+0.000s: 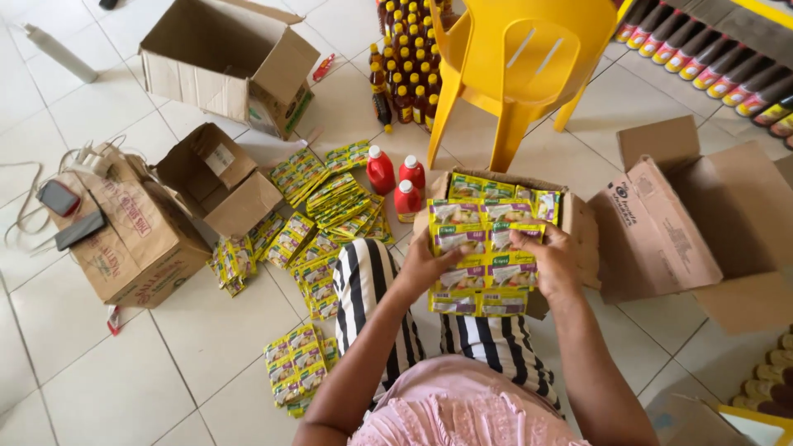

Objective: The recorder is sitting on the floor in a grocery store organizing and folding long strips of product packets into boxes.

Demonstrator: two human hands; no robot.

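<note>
We hold a sachet sheet (483,256) over the small carton (578,219): left hand (425,263) and right hand (555,258) each in a closed grip on its edges. Many sachet bundles (330,206) remain on the floor (124,388); the carton looks partly filled.
</note>
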